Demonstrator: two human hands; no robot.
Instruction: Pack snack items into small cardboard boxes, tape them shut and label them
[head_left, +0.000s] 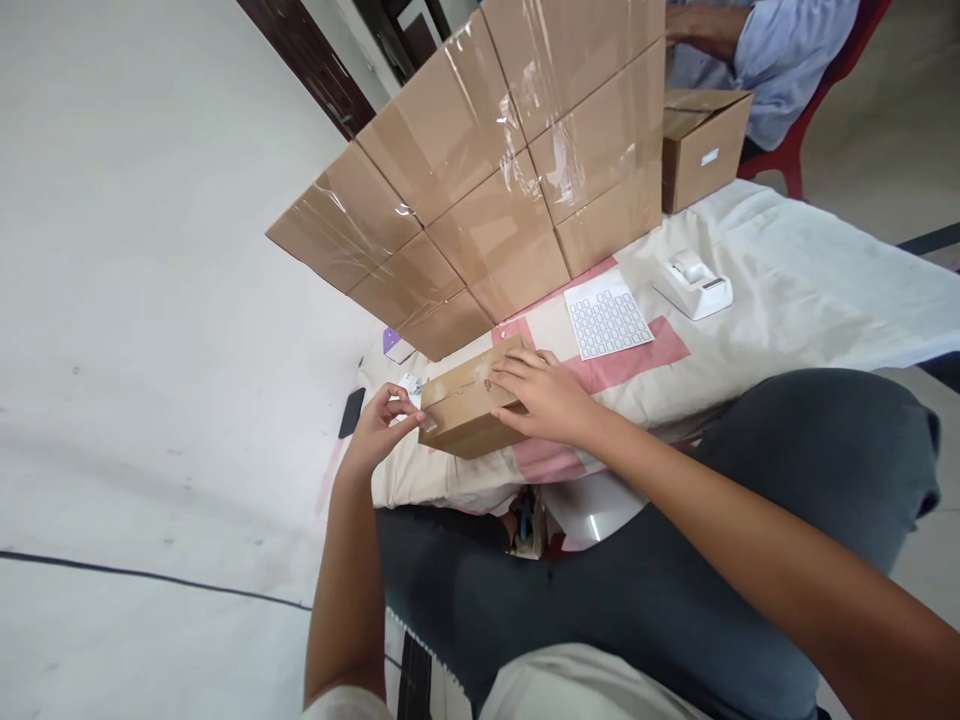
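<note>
A small brown cardboard box (pixel 463 408) lies on the cloth-covered table (pixel 787 290) in front of me. My right hand (pixel 544 392) rests flat on its top, fingers stretched toward the taped seam. My left hand (pixel 381 420) is at the box's left end, fingers pinched together against the corner, possibly on tape or a small white label; I cannot make out which.
A wall of taped cardboard boxes (pixel 487 170) is stacked behind. A white sheet of small labels (pixel 606 318), a white label printer (pixel 694 283), a black phone (pixel 351 412) and an open box (pixel 701 145) sit on the table. Another person in a blue shirt (pixel 780 55) sits beyond.
</note>
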